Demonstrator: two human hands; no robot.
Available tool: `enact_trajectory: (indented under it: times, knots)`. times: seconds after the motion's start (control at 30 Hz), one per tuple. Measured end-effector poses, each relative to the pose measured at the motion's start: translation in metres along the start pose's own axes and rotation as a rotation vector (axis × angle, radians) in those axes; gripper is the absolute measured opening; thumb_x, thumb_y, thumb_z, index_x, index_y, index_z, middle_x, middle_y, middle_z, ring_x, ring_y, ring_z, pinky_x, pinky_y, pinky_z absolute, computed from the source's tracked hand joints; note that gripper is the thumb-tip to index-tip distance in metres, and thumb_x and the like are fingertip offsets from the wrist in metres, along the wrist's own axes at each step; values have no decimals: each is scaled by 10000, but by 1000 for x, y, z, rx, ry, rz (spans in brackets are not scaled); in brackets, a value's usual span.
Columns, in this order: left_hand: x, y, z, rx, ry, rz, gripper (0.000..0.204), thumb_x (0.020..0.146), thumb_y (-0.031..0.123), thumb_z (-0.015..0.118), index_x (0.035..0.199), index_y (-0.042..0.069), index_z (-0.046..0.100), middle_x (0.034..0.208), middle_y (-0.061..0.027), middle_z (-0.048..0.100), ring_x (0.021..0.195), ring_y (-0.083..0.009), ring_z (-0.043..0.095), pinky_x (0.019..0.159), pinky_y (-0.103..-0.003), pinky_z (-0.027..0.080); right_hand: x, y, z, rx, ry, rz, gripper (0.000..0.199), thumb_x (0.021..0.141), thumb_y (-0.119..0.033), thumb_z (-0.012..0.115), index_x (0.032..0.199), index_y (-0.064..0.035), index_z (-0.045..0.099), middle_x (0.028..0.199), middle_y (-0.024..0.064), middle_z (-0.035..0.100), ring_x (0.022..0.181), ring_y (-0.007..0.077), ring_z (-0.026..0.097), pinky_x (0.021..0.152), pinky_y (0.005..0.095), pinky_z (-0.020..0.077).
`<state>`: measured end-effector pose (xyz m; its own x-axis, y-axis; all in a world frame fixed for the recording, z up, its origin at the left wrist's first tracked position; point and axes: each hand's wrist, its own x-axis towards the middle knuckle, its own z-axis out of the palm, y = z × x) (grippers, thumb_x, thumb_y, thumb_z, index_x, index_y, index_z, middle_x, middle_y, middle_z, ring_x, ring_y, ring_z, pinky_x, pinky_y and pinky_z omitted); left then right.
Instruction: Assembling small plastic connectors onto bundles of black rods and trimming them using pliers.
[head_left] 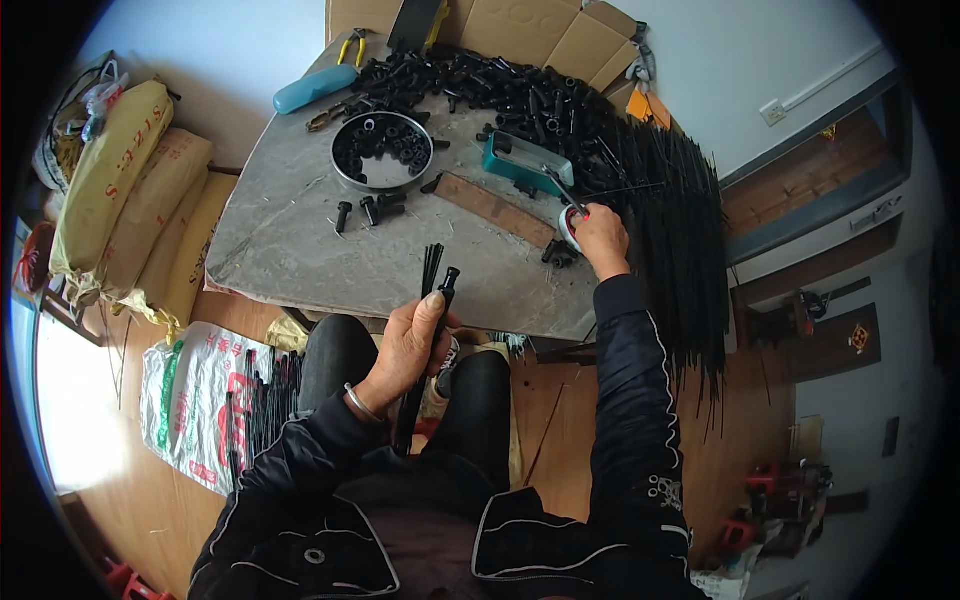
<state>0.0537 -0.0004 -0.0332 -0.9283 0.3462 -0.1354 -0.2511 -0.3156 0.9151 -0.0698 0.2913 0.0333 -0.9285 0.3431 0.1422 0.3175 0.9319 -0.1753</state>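
On the near side of the brown strip (495,210), left hand (402,340) is gripping thin black rods (432,264) and a black fitting (450,279) | right of the strip, right hand (602,242) is grasping a slim dark tool (564,188) | beyond the strip, teal box (515,175) is sitting on desk (290,222)

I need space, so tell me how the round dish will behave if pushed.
The round dish would probably slide rather than roll, since it sits flat. Its loose black pieces may shift, and could spill if it tips, as the rim looks low.
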Motion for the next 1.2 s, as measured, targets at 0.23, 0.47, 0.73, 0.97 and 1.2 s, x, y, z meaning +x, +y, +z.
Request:
enact_trajectory:
  times: [0.23, 0.47, 0.73, 0.97, 1.2]
  knots:
    - [-1, 3, 1, -10, -6, 11, 573, 979, 547, 417, 876, 4, 568, 502, -7, 465, 388, -82, 414, 384, -224, 316, 4, 8, -4, -12, -7, 51, 302, 844, -276, 619, 1006, -26, 669, 1049, 217, 662, 1006, 413, 613, 856, 474, 488]
    - [-3, 2, 4, -15, 9, 23, 559, 976, 543, 432, 870, 12, 571, 503, 3, 460, 387, -77, 413, 385, -219, 315, -2, 6, -2, -19, -21, 63, 306, 840, -280, 620, 1039, -54, 674, 1062, 208, 663, 1008, 401, 616, 850, 469, 493]
    - [-11, 7, 11, 1, -19, 15, 561, 980, 537, 424, 864, 9, 573, 509, 3, 465, 404, -74, 420, 398, -218, 325, 12, 19, -2, 128, 50, 48, 267, 830, -282, 618, 999, -89, 691, 994, 178, 683, 962, 382, 635, 812, 452, 502]
    - [-27, 10, 27, 29, -128, 16, 586, 981, 552, 404, 890, 3, 587, 523, -7, 474, 424, -81, 419, 424, -236, 333, 18, 32, 3, 276, 172, 51, 205, 767, -179, 676, 906, -30, 697, 804, 141, 697, 758, 253, 674, 684, 353, 514]
    - [-42, 17, 21, 12, -67, 63, 522, 995, 495, 423, 893, 7, 581, 534, 0, 477, 432, -69, 421, 425, -212, 339, -44, 13, -26, 1225, -198, 122, 123, 909, -158, 602, 879, -43, 630, 765, 74, 644, 595, 109, 543, 518, 274, 439]
